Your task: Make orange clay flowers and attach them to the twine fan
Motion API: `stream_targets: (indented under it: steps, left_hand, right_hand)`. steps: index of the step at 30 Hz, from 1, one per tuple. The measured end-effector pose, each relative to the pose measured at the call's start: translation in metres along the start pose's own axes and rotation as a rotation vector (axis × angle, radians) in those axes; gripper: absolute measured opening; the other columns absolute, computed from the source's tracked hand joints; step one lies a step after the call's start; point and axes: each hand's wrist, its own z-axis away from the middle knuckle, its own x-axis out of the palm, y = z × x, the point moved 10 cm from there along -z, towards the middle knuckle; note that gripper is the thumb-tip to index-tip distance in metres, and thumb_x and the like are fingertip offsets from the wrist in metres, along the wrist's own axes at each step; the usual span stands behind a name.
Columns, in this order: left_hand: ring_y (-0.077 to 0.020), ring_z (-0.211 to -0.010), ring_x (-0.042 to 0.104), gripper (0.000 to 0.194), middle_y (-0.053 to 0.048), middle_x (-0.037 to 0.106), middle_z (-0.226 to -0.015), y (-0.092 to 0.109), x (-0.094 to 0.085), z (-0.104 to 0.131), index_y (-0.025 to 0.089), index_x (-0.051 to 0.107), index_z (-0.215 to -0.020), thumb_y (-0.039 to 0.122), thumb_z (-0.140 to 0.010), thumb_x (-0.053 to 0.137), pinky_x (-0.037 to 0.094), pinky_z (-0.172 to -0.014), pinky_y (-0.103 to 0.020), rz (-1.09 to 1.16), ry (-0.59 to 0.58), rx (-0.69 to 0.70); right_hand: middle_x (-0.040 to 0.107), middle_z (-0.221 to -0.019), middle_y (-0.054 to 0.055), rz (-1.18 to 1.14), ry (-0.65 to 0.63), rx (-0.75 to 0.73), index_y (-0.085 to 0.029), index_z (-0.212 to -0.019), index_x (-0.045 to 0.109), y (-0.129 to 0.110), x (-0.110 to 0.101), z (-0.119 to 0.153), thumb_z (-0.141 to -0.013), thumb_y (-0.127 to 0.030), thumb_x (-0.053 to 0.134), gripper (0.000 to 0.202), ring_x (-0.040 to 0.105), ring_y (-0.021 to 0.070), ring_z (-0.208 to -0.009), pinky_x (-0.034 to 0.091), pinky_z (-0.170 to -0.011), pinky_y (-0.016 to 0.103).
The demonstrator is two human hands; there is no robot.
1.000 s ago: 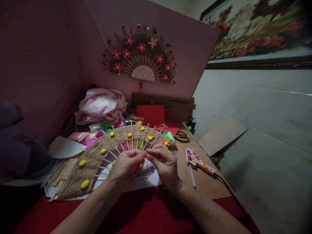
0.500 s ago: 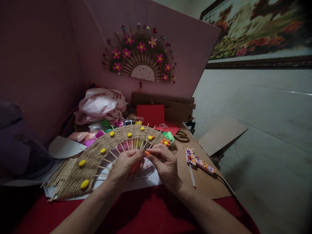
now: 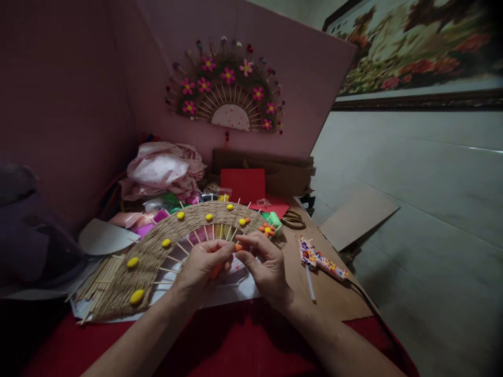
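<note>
Between my hands is a small orange piece of clay, pinched by the thumb and fingers of my right hand. My left hand is closed beside it, with thumb and forefinger together; orange material shows under its curled fingers. Both hands are over the inner edge of a twine-covered arch with thin sticks. Several yellow discs are spaced along the arch. At its right end sits an orange flower with a yellow centre, and an orange petal touches the yellow disc to its left.
A flower-patterned glue gun with a cord rests on cardboard at the right. Scissors, red sheets and pink cloth are at the back. Loose sticks lie left. A finished fan hangs on the wall.
My right fingers have shifted slightly on the orange piece, which now shows a little further right and apart from my left fingertips.
</note>
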Motion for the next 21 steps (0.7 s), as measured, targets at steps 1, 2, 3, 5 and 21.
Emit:
stream_targets:
  steps: [1, 2, 3, 5, 21]
  left_hand:
    - [-0.0025, -0.032, 0.029, 0.037, 0.005, 0.045, -0.041, 0.0001, 0.0003, 0.0, 0.014, 0.055, -0.059, 0.045, -0.067, 0.072, 0.017, -0.033, -0.017, 0.003, -0.002, 0.002]
    - [-0.0026, -0.032, 0.029, 0.038, 0.005, 0.044, -0.041, 0.0001, 0.0005, -0.0001, 0.014, 0.054, -0.058, 0.047, -0.068, 0.07, 0.017, -0.034, -0.017, 0.002, -0.003, 0.003]
    - [-0.0027, -0.033, 0.029, 0.039, 0.005, 0.044, -0.04, 0.0001, 0.0006, -0.0001, 0.014, 0.054, -0.057, 0.048, -0.069, 0.069, 0.016, -0.034, -0.017, 0.001, -0.005, 0.005]
    - [-0.0026, -0.033, 0.028, 0.042, 0.005, 0.042, -0.039, -0.0009, 0.002, -0.0001, 0.014, 0.052, -0.054, 0.048, -0.071, 0.067, 0.016, -0.034, -0.017, 0.004, -0.024, -0.001]
    - [-0.0023, -0.033, 0.029, 0.035, 0.005, 0.045, -0.043, 0.0014, 0.0001, 0.0001, 0.014, 0.054, -0.058, 0.044, -0.068, 0.072, 0.017, -0.034, -0.016, 0.001, -0.017, 0.018]
  right_hand:
    - [0.06, -0.077, 0.001, 0.0, 0.0, -0.001, -0.022, -0.092, 0.07, 0.0002, 0.0, 0.0001, -0.079, -0.023, 0.066, 0.014, 0.054, 0.0129, -0.071, 0.043, -0.061, 0.026]
    - [0.059, -0.077, 0.002, -0.001, 0.003, -0.001, -0.022, -0.09, 0.07, 0.0005, -0.0002, 0.0002, -0.079, -0.023, 0.066, 0.012, 0.054, 0.013, -0.071, 0.044, -0.062, 0.026]
    - [0.059, -0.077, 0.002, -0.002, 0.008, -0.001, -0.022, -0.088, 0.071, 0.0006, -0.0006, 0.0002, -0.08, -0.023, 0.066, 0.01, 0.055, 0.0131, -0.071, 0.044, -0.062, 0.026]
    - [0.058, -0.077, 0.001, 0.0, 0.016, -0.002, -0.022, -0.086, 0.071, 0.0008, -0.0012, 0.0002, -0.079, -0.023, 0.066, 0.008, 0.054, 0.013, -0.071, 0.045, -0.062, 0.026]
    - [0.059, -0.079, 0.002, 0.008, 0.018, 0.02, -0.022, -0.093, 0.069, 0.0033, -0.0011, 0.0006, -0.08, -0.025, 0.065, 0.013, 0.055, 0.0131, -0.072, 0.044, -0.062, 0.026]
